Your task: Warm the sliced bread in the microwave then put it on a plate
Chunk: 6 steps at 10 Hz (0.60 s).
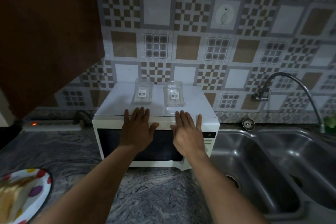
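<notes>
Both hands lie flat with straight fingers, holding nothing: left hand (138,129) and right hand (189,132) rest on the closed microwave's (112,103) top front edge. The sliced bread (9,200) sits on the spotted plate (39,183) at the desk's (149,196) near left edge, nearer the left hand; its axis is too blurred to tell.

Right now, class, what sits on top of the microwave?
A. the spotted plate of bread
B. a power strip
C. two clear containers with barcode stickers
C: the left clear container and the right clear container stand side by side on the white top of the microwave, each bearing a barcode sticker; the plate with bread lies on the counter.
</notes>
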Tool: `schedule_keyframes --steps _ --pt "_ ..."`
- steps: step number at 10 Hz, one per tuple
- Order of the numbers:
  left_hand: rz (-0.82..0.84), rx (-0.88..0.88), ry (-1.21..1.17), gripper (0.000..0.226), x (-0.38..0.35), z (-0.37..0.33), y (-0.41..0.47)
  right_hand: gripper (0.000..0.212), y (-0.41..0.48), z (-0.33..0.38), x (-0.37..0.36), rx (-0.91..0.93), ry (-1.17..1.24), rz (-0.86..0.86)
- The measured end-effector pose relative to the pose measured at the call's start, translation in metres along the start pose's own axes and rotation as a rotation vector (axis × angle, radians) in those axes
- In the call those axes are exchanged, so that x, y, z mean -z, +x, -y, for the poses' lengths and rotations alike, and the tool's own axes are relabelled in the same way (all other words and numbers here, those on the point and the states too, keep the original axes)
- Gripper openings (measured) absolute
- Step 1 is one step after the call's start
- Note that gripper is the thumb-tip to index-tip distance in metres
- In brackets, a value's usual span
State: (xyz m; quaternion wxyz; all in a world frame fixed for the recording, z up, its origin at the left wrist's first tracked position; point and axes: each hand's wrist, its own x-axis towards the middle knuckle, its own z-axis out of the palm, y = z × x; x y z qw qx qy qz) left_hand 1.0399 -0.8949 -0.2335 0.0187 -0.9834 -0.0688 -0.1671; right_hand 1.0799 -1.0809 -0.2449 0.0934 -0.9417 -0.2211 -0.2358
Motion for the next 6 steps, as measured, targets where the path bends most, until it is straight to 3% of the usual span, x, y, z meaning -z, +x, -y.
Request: schedule_keyframes --steps 3,6 --pt "-0.182 0.048 -0.153 0.071 -0.049 -0.036 -0.055 0.073 -0.038 -0.031 0.000 -0.141 0.092 0.027" --pt "0.155 0.013 -0.271 0.069 -0.135 -0.077 -0.131 0.089 -0.084 -0.077 -0.033 -0.352 0.276 0.133"
